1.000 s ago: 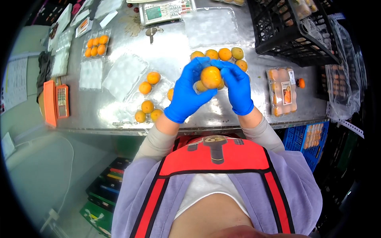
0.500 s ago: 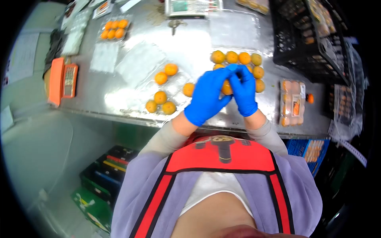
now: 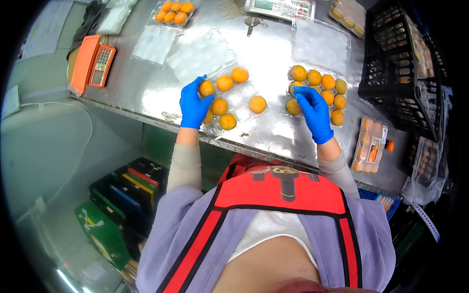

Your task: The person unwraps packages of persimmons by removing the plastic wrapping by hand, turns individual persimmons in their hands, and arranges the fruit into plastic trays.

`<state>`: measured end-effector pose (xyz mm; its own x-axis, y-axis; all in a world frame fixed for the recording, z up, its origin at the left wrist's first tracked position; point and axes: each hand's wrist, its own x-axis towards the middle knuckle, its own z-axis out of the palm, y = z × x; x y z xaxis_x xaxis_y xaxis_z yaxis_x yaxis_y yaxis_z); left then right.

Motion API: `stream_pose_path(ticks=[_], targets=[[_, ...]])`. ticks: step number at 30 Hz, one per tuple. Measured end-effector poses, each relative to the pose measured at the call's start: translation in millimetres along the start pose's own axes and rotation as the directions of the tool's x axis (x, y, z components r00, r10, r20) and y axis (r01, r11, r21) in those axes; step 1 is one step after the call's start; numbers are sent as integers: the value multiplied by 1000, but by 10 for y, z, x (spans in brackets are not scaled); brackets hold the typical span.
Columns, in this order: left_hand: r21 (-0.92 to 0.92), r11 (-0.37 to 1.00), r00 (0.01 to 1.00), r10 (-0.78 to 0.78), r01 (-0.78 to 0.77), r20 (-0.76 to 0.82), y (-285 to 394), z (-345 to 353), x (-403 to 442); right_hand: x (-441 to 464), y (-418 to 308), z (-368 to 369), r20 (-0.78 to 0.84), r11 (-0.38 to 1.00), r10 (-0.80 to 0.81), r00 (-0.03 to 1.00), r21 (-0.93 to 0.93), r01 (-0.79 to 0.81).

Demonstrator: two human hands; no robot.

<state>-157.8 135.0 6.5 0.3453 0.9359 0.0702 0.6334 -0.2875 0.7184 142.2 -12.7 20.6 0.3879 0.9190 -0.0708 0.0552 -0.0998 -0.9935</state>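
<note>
My left hand (image 3: 194,103), in a blue glove, has its fingers and thumb closed round a mandarin (image 3: 206,88) at the far-left corner of a clear plastic tray (image 3: 238,96). Several more mandarins sit in that tray, and some of its cups are bare. My right hand (image 3: 315,113), also gloved in blue, is over the left side of a fuller clear tray (image 3: 312,74) of mandarins. Its fingertips are drawn together near a mandarin (image 3: 296,88); what they hold, if anything, I cannot make out. The fingers cover part of that tray's fruit.
A black crate (image 3: 391,53) with packed fruit stands at right, near a closed fruit pack (image 3: 370,145). An orange-cased calculator (image 3: 101,66) lies at left. At the back are a scale (image 3: 281,7) and a small pack of oranges (image 3: 174,12). The table's metal edge (image 3: 234,144) runs in front.
My hands have come apart: the left has moved to the left tray, where a mandarin is now in its grasp. My right hand stays by the right tray. The view has shifted left.
</note>
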Motion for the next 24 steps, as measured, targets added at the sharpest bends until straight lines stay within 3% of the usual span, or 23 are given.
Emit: stream_pose_path(ticks=[3, 6, 8, 10, 12, 14, 17, 20, 21, 22, 24], targets=[[77, 997, 1000, -16, 16, 6, -124, 88, -18, -30, -53, 157, 191, 992, 119, 974, -61, -109], [129, 992, 999, 15, -9, -44, -166, 95, -31, 11, -82, 347, 238, 995, 89, 967, -54, -79], [11, 1000, 998, 29, -30, 52, -167, 32, 28, 133, 12, 449, 287, 994, 41, 957, -104, -12], [-4, 999, 998, 44, -44, 44, -149, -15, 45, 304, 81, 598, 338, 977, -25, 941, -190, 94], [23, 999, 987, 21, -26, 160, -143, -50, 69, 487, 133, 762, 318, 915, -127, 940, -328, 235], [-11, 999, 991, 31, -30, 129, -279, -10, 72, 683, 277, 921, 301, 840, -220, 928, -426, 337], [-84, 996, 999, 44, -41, 26, -392, -65, 20, 872, 320, 1088, 346, 720, -184, 920, -590, 366], [-147, 988, 995, 29, -43, -96, -412, -240, -55, 937, 347, 1144, 399, 669, -242, 885, -592, 450], [-179, 977, 985, -137, 118, -100, -383, -308, -114, 940, 385, 1149, 402, 669, -241, 884, -591, 451], [-212, 938, 949, -299, 274, -98, -354, -360, -181, 937, 435, 1155, 403, 648, -341, 849, -554, 523], [-170, 938, 940, -322, 301, -111, -317, -403, -354, 941, 467, 1166, 397, 620, -438, 806, -516, 591]])
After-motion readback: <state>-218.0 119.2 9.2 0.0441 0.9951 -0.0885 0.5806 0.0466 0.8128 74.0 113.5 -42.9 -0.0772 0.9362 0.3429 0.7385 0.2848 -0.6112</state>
